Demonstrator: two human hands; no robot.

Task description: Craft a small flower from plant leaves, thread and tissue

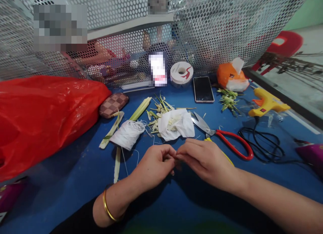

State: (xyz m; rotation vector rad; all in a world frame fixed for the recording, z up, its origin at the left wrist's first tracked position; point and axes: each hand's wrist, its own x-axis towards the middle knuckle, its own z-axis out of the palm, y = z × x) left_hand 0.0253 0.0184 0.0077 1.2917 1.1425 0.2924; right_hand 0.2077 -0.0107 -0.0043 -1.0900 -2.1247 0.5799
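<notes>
Over the front of the blue table, my left hand (156,164) and my right hand (205,160) meet at the fingertips. The fingers of both are pinched together; whatever lies between them is too small or hidden to name. A gold bangle (107,206) circles my left wrist. Just beyond my fingers rests a crumpled white tissue (165,128) with pale plant bits on it. A bundle of white thread (128,134) lies to its left, loose strands trailing toward my left hand. Red-handled scissors (234,145) lie partly open beyond my right hand, beside a thin yellow tool (228,156).
A red plastic bag (50,116) fills the left side. Green husk strips (141,109) and plant scraps lie mid-table. Farther back are a ribbon spool (181,72), a dark phone (203,89) and an orange tissue pack (230,77). A yellow glue gun (268,103) with black cable lies right.
</notes>
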